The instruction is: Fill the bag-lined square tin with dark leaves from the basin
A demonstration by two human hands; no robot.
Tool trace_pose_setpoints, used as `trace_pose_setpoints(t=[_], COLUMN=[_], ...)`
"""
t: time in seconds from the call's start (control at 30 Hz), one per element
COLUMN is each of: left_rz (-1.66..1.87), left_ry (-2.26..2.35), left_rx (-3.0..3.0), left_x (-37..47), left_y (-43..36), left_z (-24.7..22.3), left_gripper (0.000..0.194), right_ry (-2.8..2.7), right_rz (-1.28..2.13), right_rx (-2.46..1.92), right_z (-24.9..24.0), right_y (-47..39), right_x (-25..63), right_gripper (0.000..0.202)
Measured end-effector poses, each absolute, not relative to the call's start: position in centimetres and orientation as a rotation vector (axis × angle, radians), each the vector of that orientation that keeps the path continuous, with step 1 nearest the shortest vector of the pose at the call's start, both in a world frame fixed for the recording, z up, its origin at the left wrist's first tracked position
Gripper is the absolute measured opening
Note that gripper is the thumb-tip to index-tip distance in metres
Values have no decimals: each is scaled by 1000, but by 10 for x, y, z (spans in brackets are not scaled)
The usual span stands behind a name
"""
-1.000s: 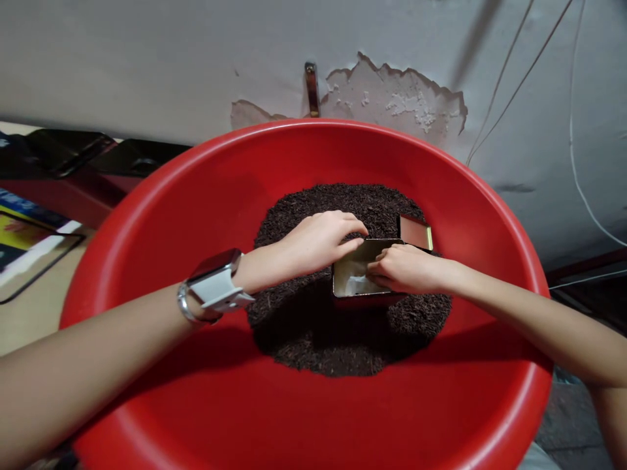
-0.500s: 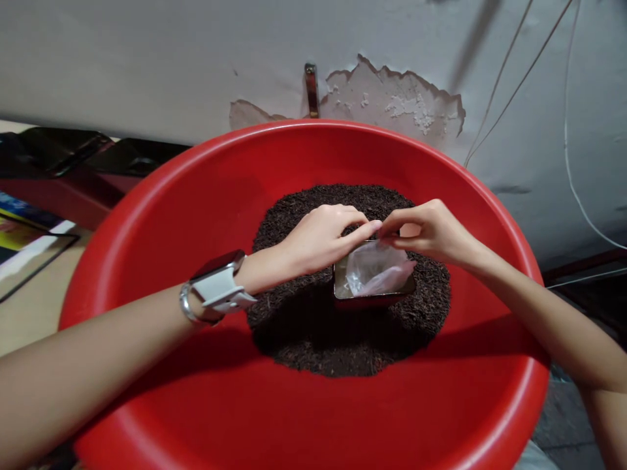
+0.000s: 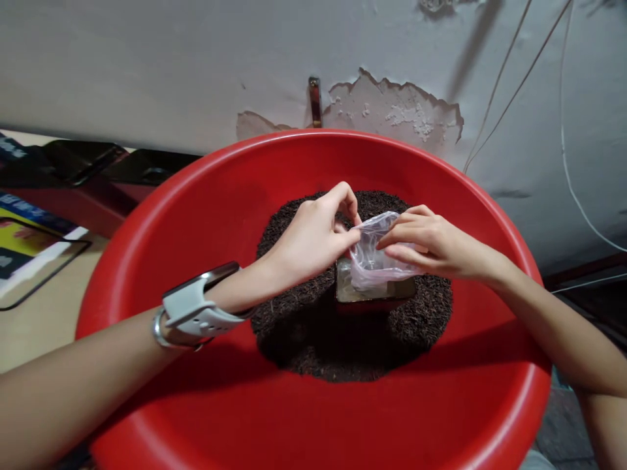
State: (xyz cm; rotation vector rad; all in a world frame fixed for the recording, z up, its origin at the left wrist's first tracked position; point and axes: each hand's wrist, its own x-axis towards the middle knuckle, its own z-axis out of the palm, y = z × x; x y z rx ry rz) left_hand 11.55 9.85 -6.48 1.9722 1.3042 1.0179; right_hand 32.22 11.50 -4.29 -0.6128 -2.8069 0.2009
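A big red plastic basin (image 3: 196, 215) fills most of the frame, set against a grey wall with peeling paint (image 3: 392, 104) along the top. In the basin's middle lies a heap of dark loose tea leaves (image 3: 304, 339), and a small open rectangular tin (image 3: 375, 295) sits pressed into it, just right of centre. Above the tin, a thin clear plastic bag (image 3: 371, 258) is held up, its lower end hanging inside the tin.

The left hand (image 3: 313, 238), with a white-strapped watch (image 3: 196, 310) on the wrist at lower left, has thumb and fingertips pinched together on the bag's left edge. The right hand (image 3: 431, 247) pinches the right edge in the same way, fingers closed on the film.

The film looks flimsy, so a hard pull by the two hands in opposite directions could likely tear it. The tin is only bedded in loose leaves, so a tug on the bag might tip it and let leaves spill inside.
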Motion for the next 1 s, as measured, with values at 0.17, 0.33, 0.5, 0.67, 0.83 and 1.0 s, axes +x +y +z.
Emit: trace_pose_setpoints(t=[0.17,0.33,0.5,0.67,0.83,1.0], left_rz=[1015,907,649,738,603,259], left_ry=[1389,1138,888,1173,1575,1740], left_rx=[2131,2497,2577,2425,2552,2755], left_x=[114,110,107,103,96,103], left_y=[99,103,105,97,76,63], left_z=[-64,-65,-60,-49,-29,-39], left_gripper=[21,41,35,23,26,20], right_ry=[-2916,-2757,-2536,-2666,-2752,-2733], right_rz=[206,251,347,467,160,-152], right_rx=[-618,-459,-339,-473,-1162,-1434], right_z=[-31,-29,-23,-2,3,-23], right_y=[110,117,116,99,93,95], right_x=[330,333,337,350,356,344], right_gripper=[24,15,22,25,40,30])
